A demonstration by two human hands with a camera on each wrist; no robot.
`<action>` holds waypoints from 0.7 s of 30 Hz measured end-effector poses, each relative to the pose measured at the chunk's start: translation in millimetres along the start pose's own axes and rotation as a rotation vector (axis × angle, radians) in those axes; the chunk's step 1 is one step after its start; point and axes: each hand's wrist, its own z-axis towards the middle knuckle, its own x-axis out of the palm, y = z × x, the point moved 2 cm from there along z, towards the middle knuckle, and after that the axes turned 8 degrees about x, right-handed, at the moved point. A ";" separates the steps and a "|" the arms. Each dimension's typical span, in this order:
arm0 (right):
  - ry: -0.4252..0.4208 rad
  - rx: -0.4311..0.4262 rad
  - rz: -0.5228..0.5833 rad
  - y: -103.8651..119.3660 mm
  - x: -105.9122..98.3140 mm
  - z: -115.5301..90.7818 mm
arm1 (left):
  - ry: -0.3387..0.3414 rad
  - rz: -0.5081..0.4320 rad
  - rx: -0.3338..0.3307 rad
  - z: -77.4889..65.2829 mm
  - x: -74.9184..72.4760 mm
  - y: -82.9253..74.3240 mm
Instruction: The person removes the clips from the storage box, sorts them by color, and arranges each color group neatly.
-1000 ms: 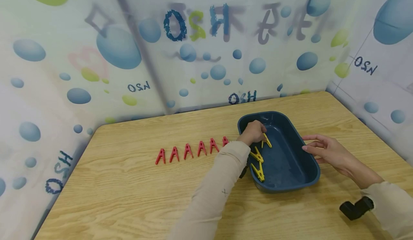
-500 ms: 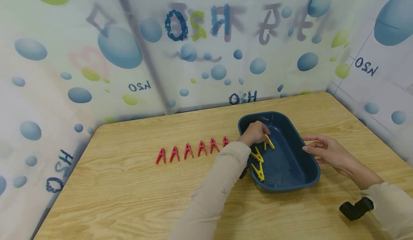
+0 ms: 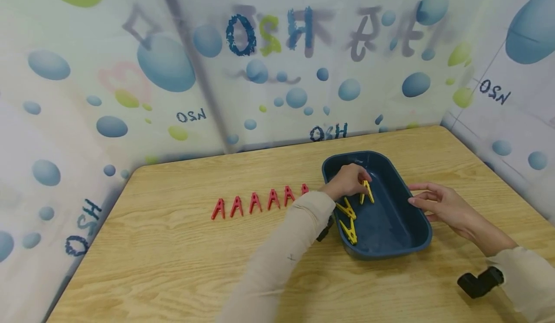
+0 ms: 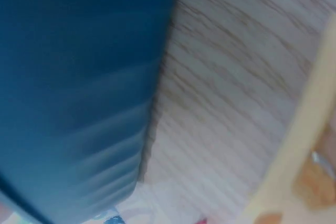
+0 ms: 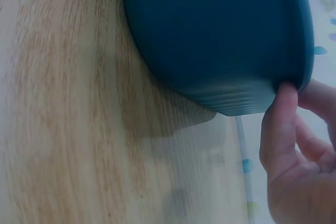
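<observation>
Over the dark blue plastic basin (image 3: pixel 381 226), my left hand (image 3: pixel 350 179) pinches a yellow clothespin (image 3: pixel 367 193) with its legs pointing down. Two more yellow clothespins (image 3: pixel 346 209) lie inside along the basin's left wall. My right hand (image 3: pixel 438 201) is at the basin's right side, thumb and fingers extended against the outside of the rim. The right wrist view shows that thumb (image 5: pixel 285 108) pressed at the rim's edge. In the left wrist view the basin's outer wall (image 4: pixel 79 93) fills the left side, and the hand's hold is hidden.
A row of several red clothespins (image 3: pixel 255 202) lies on the wooden table (image 3: pixel 173 265) left of the basin. The left forearm overlaps the row's right end. Behind the table hangs a patterned curtain (image 3: pixel 277 82). A black wrist device (image 3: pixel 480 282) sits under the right cuff.
My left hand has shifted a little to the right inside the basin, carrying the yellow clothespin away from the left wall. The right hand stays at the rim.
</observation>
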 end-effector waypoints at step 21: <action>0.000 0.001 0.014 -0.2 -0.4 -0.7 | 0.029 -0.092 0.268 -43.7 -36.8 -21.9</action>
